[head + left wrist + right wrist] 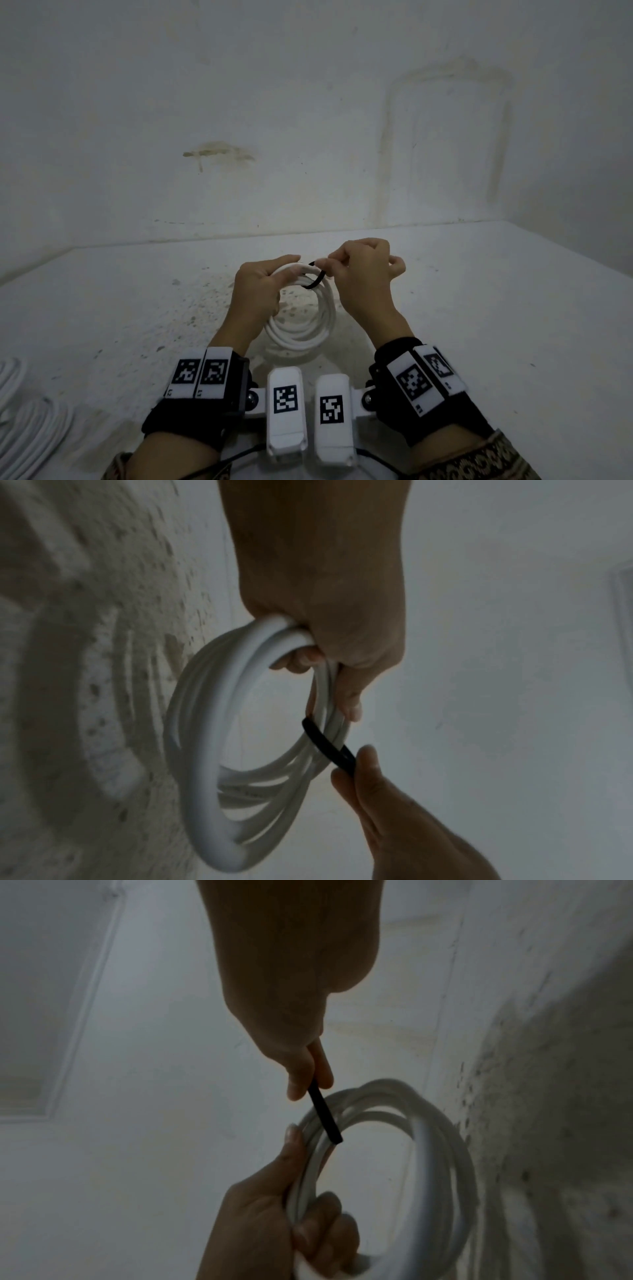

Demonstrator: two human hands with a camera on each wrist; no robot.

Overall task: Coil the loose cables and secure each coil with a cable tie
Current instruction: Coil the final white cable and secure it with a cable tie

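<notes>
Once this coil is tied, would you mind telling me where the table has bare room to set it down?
The table looks bare to the right of the right hand, out to its right edge, and behind both hands up to the wall. The near left corner is crowded with other white coils. The left hand grips the white coil.

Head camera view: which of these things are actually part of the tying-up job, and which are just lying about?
Part of the job:
- white cable coil, gripped by the left hand
- black cable tie, pinched by the right hand and looped round the coil

Just lying about:
- other white cables at the table's near left edge; whether they are tied cannot be told
- stained wall
</notes>
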